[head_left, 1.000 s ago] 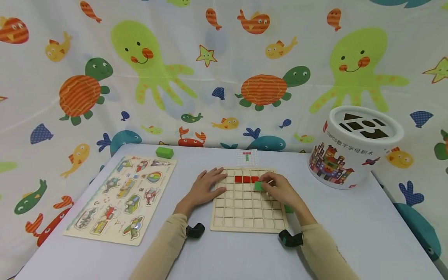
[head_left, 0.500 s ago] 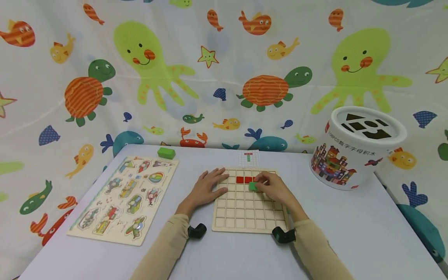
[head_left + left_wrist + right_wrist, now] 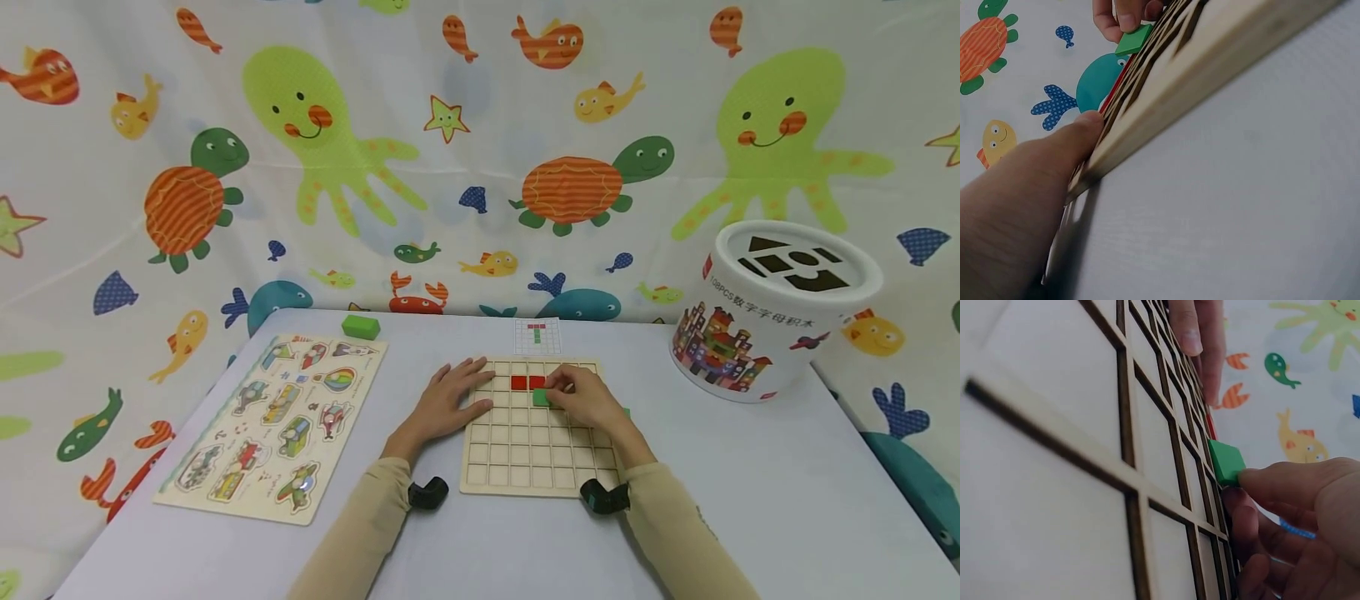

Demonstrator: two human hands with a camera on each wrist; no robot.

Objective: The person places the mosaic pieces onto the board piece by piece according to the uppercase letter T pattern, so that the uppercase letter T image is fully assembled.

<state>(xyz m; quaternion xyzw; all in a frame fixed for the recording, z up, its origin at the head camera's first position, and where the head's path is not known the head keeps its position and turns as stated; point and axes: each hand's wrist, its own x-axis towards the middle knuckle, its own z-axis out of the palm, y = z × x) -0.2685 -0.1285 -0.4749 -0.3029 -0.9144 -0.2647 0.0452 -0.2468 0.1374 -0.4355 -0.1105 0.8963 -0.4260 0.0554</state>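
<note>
A wooden grid board (image 3: 498, 455) lies on the white table before me. My left hand (image 3: 447, 406) rests on its left edge with the fingers spread and relaxed; in the left wrist view the thumb (image 3: 1085, 134) lies along the board's edge. My right hand (image 3: 590, 404) pinches a small green block (image 3: 541, 397) between thumb and fingers, close over the cells. In the right wrist view the green block (image 3: 1227, 462) is tilted against the grid. Red squares (image 3: 518, 382) sit in a row near the board's far side, partly covered by the right hand.
Behind the board lies a small card (image 3: 537, 336) printed with a red and green T shape. A vehicle picture puzzle (image 3: 262, 429) lies at left, with a green block (image 3: 362, 327) behind it. A white tub (image 3: 772, 312) stands at right. Another green piece (image 3: 627, 412) shows beside the right wrist.
My right hand has shifted slightly left with the green block, from the right end of the red row toward its middle. The left hand stays on the board. The view has shifted slightly.
</note>
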